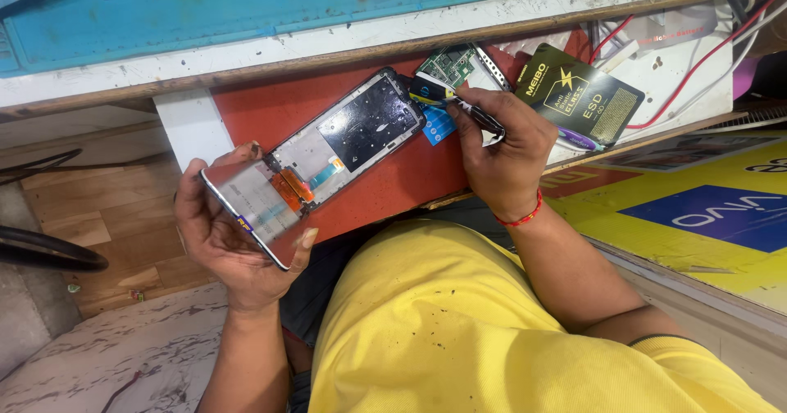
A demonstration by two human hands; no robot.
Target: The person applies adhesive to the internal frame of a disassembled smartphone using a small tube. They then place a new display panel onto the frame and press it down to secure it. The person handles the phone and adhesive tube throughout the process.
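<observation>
Hands first: the left hand (225, 241) is closed around the lower end of an opened phone (316, 159), with the fingers curled under it and the thumb along its near edge, so the phone lies tilted across the red mat (393, 179), its far end resting near the bench edge. The right hand (500, 155) is pinched shut on dark tweezers (467, 109), whose tips touch the top corner of the phone, just beside a blue sticker (437, 123). Inside the frame an orange flex cable (293, 189) and a thin teal ribbon lie exposed, and here I see the main risk: if the tweezers slip from the corner, the sharp tips may scratch the dark plate or tear a flex. The phone is held only at one end, so pressure at the far corner can twist it or make it slide in the palm. A green board (449, 64) sits just behind the tweezers and could be pushed off the mat. A black packet (582, 93) and red wires (697, 68) lie near the right wrist, and a sleeve or a wrist could catch them.
</observation>
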